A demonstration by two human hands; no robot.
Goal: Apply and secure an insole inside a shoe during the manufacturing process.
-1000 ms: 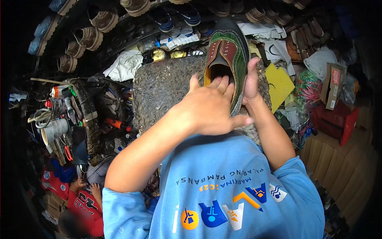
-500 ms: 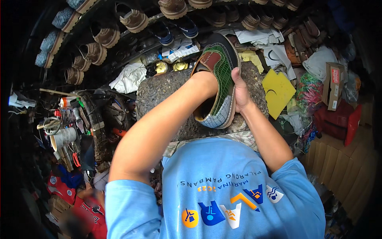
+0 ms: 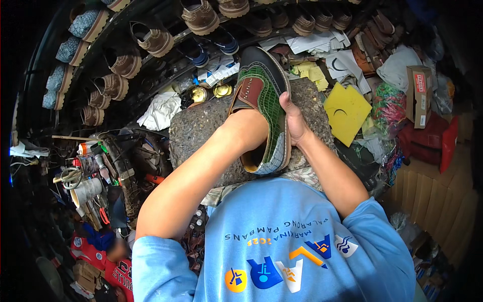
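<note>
A large shoe with a black toe, green textured side, brown tongue and grey-blue heel is held over a stone block. Its toe points away from me. My left hand reaches inside the shoe through its opening; only the wrist end shows, and the fingers are hidden by the upper. From the right, my right hand grips the shoe along the sole edge. Its thumb lies against the side, while the other fingers are out of sight underneath.
Rows of brown shoes and blue textured shoes line racks at the back and left. Right of the block lie a yellow sheet, a cardboard box and a red bag. Tools and a white mug crowd the left.
The shoe has turned slightly, its toe swinging left, and more of its brown tongue shows. Both hands stay on it. The whole view has shifted a little.
</note>
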